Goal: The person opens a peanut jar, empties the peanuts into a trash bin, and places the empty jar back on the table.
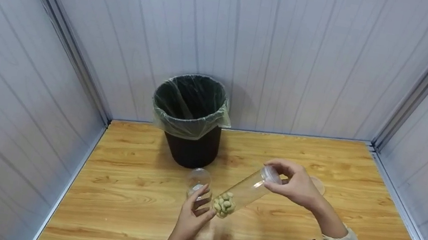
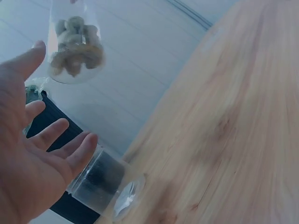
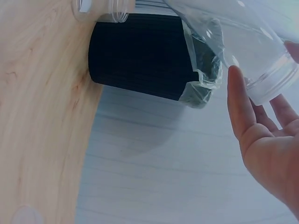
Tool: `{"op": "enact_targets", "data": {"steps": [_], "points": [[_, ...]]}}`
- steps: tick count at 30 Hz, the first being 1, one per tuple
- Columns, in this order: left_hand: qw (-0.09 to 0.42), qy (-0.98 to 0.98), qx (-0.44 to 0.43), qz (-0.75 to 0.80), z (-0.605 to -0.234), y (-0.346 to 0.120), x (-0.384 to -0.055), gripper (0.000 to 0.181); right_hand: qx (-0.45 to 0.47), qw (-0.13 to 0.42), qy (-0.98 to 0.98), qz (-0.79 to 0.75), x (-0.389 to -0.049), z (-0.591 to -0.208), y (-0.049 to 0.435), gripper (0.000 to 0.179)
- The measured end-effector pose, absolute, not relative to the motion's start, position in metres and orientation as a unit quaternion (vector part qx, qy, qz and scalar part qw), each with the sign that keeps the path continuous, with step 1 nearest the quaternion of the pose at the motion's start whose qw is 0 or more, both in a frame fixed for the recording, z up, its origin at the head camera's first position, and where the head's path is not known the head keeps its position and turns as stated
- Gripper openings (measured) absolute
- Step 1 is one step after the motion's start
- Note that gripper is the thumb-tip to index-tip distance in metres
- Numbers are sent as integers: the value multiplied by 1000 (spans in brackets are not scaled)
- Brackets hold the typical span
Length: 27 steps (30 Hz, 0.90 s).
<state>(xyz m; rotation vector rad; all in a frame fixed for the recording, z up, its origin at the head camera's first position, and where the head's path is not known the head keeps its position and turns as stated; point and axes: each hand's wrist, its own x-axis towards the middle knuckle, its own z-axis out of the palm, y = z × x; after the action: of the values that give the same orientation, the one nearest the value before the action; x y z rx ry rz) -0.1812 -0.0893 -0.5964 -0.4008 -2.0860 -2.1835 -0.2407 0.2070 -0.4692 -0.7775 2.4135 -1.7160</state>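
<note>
My right hand [image 1: 297, 187] holds a tall clear plastic jar [image 1: 249, 189] by its capped end, thumb and fingers around the clear cap [image 3: 272, 79]. The jar slants, capped end up to the right and base down to the left. Pale green, nut-like pieces [image 1: 224, 204] are heaped at its base. My left hand [image 1: 189, 220] is beside that base, fingers spread and slightly bent; in the left wrist view its thumb points toward the jar with a gap between. Beyond the left fingers, a short clear jar [image 2: 100, 175] with a threaded mouth stands on the table, partly hidden in the head view.
A black bin [image 1: 194, 147] lined with a clear plastic bag [image 1: 184, 128] stands at the back, left of centre. Behind my right hand, a clear round disc [image 1: 318, 185] lies on the wood-grain table [image 1: 115, 216]. Pale panel walls [image 1: 293, 63] enclose the back and both sides.
</note>
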Motion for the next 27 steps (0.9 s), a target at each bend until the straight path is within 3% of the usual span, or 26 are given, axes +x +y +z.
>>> {"op": "enact_targets", "data": {"steps": [9, 16, 27], "points": [[8, -590, -174, -788, -611, -76, -189, 67, -238, 18, 753, -613, -229, -475, 219, 44], [17, -529, -174, -830, -612, -71, -189, 60, -248, 6, 735, -631, -229, -487, 218, 46], [34, -513, -110, -850, -621, -83, -180, 60, -210, 64, 776, -591, -222, -488, 205, 67]]}}
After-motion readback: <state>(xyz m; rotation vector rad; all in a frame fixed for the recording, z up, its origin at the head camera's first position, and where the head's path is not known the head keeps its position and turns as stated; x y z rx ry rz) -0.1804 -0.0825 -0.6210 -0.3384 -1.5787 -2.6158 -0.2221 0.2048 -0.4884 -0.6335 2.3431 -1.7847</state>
